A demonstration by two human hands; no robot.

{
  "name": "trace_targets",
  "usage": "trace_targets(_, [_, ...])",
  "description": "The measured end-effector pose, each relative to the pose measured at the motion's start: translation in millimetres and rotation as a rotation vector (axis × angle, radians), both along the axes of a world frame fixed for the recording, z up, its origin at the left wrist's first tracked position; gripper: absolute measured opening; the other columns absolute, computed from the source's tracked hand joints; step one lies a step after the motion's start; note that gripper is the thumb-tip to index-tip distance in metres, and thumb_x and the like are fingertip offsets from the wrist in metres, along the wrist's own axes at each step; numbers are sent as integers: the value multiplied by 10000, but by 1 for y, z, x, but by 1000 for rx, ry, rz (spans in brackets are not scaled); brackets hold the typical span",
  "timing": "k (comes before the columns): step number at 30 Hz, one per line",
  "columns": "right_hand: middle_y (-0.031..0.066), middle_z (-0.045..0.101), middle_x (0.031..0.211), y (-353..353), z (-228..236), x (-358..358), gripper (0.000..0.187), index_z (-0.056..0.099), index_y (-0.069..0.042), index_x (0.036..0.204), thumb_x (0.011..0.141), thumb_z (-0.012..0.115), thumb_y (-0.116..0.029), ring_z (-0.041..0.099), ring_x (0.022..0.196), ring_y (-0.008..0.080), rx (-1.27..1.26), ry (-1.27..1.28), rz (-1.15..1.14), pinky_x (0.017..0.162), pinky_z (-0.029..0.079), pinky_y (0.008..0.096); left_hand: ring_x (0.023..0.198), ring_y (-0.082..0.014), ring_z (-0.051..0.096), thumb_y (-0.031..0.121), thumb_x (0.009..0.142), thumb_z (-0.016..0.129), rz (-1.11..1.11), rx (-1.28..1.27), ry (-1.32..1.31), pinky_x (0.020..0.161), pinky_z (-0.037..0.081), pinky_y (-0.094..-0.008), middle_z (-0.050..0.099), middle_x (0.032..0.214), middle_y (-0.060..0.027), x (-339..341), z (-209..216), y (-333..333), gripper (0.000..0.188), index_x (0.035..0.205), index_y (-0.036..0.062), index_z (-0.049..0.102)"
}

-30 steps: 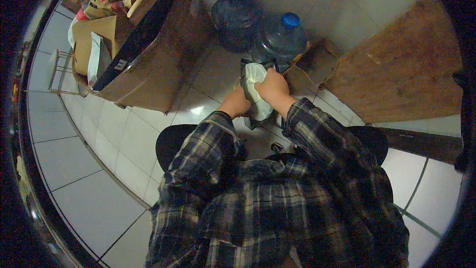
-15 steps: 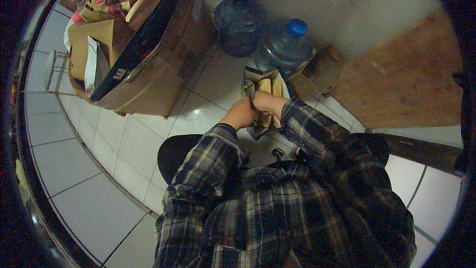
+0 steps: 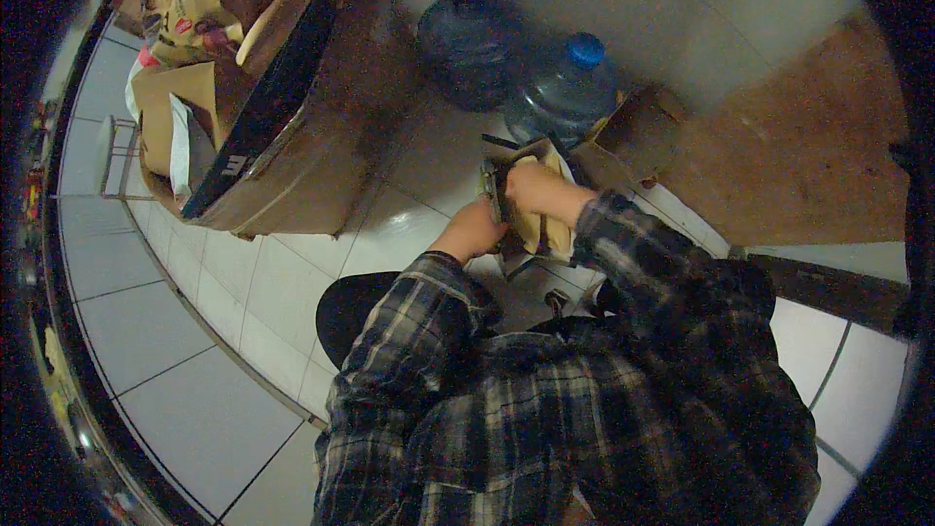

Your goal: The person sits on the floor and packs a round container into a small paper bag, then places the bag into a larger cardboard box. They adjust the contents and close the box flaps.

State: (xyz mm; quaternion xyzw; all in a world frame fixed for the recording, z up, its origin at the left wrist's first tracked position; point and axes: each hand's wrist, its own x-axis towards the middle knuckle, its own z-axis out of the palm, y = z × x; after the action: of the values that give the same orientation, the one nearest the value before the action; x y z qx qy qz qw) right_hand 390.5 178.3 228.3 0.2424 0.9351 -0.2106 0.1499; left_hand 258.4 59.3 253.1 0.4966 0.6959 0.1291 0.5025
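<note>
Low in front of me is a small open box [image 3: 534, 258], dark on the outside and tan inside, with its flaps raised. Tan paper-like pieces [image 3: 556, 237] stand in it. My left hand [image 3: 475, 231] is closed on the box's left wall, its fingertips partly hidden behind the edge. Over the opening reaches my right hand [image 3: 541, 193], with its curled fingers down at the inner left side. What those fingers hold, if anything, is hidden.
Left stands a large cardboard box [image 3: 297, 170] filled with bags and cardboard. Two big clear-blue water jugs [image 3: 472, 54] are beyond the small box. At the right are a cardboard piece [image 3: 633, 136] and a brown board [image 3: 799, 166]. White tiles [image 3: 394, 224] cover the floor.
My right hand has moved slightly right and up, apart from the left hand, showing more of the tan pieces. My left hand stays at the box's left wall. The view has shifted slightly.
</note>
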Motion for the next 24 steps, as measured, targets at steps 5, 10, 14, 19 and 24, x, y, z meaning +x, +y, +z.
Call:
trace_targets(5, [228,640,781,22,63,40,245,680,6,766,823,548,-193,621,750,413,-38,-96,-322,685,498,491,954,-401,617,312,812,614,19,-73,82,828,485,-457,642,1005,-251,-7,-6,0,545,1173,-62,452])
trace_targets(10, [262,642,842,-17,72,43,327,657,69,828,855,557,-241,625,809,416,-142,-127,-381,725,502,486,967,-403,616,259,819,568,-57,-101,119,838,483,-452,638,1016,-267,-8,-26,3,490,1167,-67,458])
trace_targets(14, [253,648,853,-22,47,32,363,652,72,859,853,588,-285,635,832,398,-151,-18,-404,744,507,471,970,-407,614,237,813,548,-73,-46,169,830,485,-455,629,1019,-287,-6,-32,-1,474,1157,-78,462])
trace_targets(19, [216,662,846,-11,4,28,323,673,44,867,822,601,-267,655,808,362,-40,-63,-265,704,528,453,960,-409,618,166,796,577,-79,-75,102,799,495,-450,623,1014,-297,-6,-32,-4,511,1190,-110,407])
trace_targets(24, [151,680,828,-8,-40,11,182,716,-26,764,779,572,-137,660,750,336,119,-145,-425,651,537,427,959,-402,623,134,816,576,-256,-38,191,790,499,-437,626,1022,-287,-8,-31,-3,526,1229,-105,355])
